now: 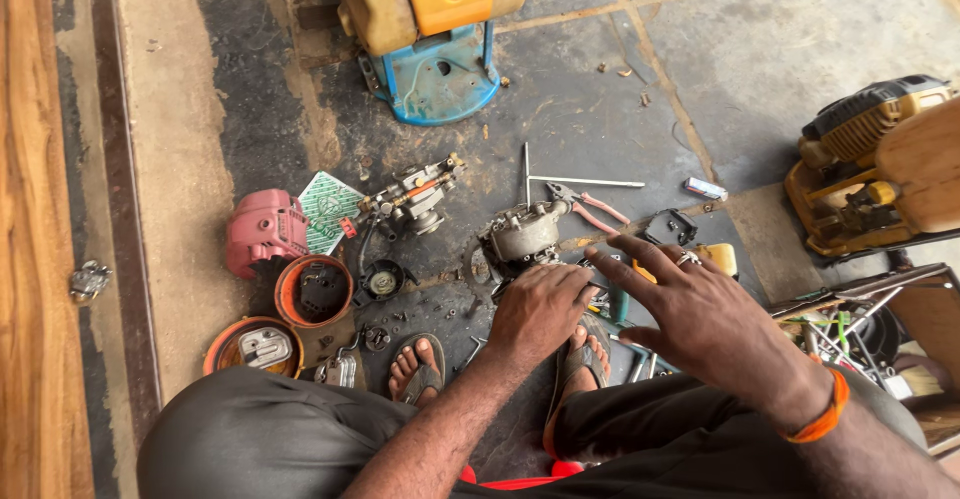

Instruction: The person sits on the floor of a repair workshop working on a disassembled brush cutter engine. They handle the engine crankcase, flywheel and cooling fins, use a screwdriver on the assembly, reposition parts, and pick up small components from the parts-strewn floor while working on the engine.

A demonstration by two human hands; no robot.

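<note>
— What are the hands doing?

— The left hand [540,309] lies knuckles up on the near side of a small grey engine block [522,234] on the stone floor [760,69]. Its fingers curl down over the block's edge; whether they truly clamp it I cannot tell, since the fingertips are hidden. The right hand [700,309] hovers open just beside it, fingers spread, gripping nothing, with a ring on one finger and an orange band [826,411] at the wrist.

— And where is the block?

— Right in front of the person's sandalled feet [420,367], about mid-floor.

— What is around it?

— Pink-handled pliers [590,209] and two thin metal rods [585,182] just behind it. To the left, a carburettor [415,199], a green and white packet [328,209], a pink cover [265,231] and two orange round tubs [312,289] holding parts. Farther back stands a yellow tank on a blue base [440,79]; at the right edge, a yellow machine [860,159].
</note>
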